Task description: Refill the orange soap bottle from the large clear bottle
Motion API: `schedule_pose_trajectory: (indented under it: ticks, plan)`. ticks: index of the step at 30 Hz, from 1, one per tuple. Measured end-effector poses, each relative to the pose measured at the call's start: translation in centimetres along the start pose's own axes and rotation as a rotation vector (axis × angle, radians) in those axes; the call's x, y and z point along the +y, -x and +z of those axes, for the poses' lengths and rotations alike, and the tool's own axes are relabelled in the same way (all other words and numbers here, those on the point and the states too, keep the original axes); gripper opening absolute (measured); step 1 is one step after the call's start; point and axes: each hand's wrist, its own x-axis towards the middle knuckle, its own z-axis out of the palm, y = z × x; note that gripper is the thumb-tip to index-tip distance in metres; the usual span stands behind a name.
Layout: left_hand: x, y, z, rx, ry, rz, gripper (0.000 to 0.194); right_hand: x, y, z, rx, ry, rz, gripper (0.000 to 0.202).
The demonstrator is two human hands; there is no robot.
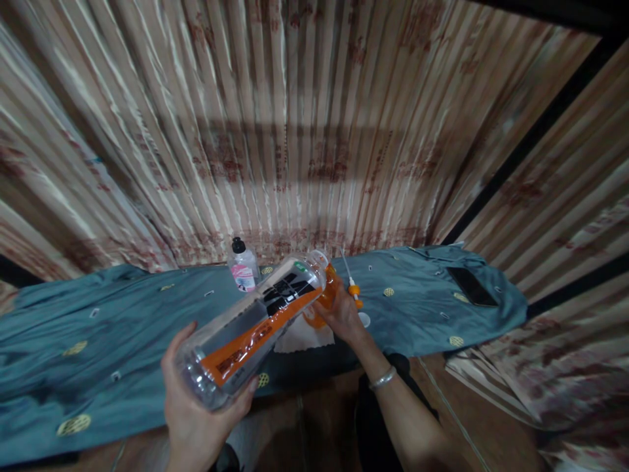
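Observation:
My left hand [201, 406] is wrapped round the base of a large clear plastic bottle [260, 328] with an orange and black label. The bottle is tilted, its open mouth pointing up and to the right. My right hand [341, 311] grips an orange translucent bottle [330, 288] right by that mouth; the fingers hide much of it, and I cannot tell whether the two touch. Behind my right hand lies an orange and white pump head [354, 292] with a thin tube. A small white cap [363, 320] rests beside my right wrist.
A small clear bottle [243, 267] with a black cap and pink label stands behind the large bottle. A pale sheet [304, 337] lies beneath the bottles. A dark phone [472, 286] lies at the right on the teal cloth [147, 314]. Patterned curtains [295, 131] hang behind, with dark poles.

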Motion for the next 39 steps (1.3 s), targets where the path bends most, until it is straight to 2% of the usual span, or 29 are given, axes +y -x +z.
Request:
schedule_pose_trajectory:
  ticks: [3, 7, 11, 19, 22, 27, 31, 39]
  plan:
    - [0.22, 0.02, 0.06, 0.007, 0.015, -0.023, 0.096, 0.10, -0.01, -0.05, 0.002, 0.000, -0.015, 0.079]
    - [0.37, 0.05, 0.03, 0.002, 0.019, -0.023, 0.089, 0.25, -0.01, -0.06, -0.003, 0.009, -0.009, 0.080]
    - [0.25, 0.05, -0.01, -0.003, 0.030, -0.024, 0.093, 0.24, -0.01, -0.03, 0.002, 0.007, -0.012, 0.080]
    - [0.03, -0.02, -0.07, -0.006, -0.030, 0.051, 0.091, 0.06, -0.01, -0.12, -0.008, -0.020, -0.003, 0.081]
    - [0.13, -0.01, -0.10, -0.020, -0.030, 0.044, 0.090, 0.24, -0.01, -0.10, -0.007, -0.001, 0.016, 0.081]
    - [0.30, 0.00, 0.02, -0.005, -0.024, 0.040, 0.100, 0.48, 0.01, 0.04, 0.007, 0.013, 0.015, 0.079]
    - [-0.18, -0.02, -0.05, -0.023, -0.013, 0.034, 0.093, 0.34, 0.01, 0.08, 0.008, 0.028, 0.023, 0.079]
    - [-0.39, -0.06, -0.25, -0.042, -0.019, 0.017, 0.099, 0.28, -0.06, -0.07, 0.005, 0.034, 0.015, 0.077]
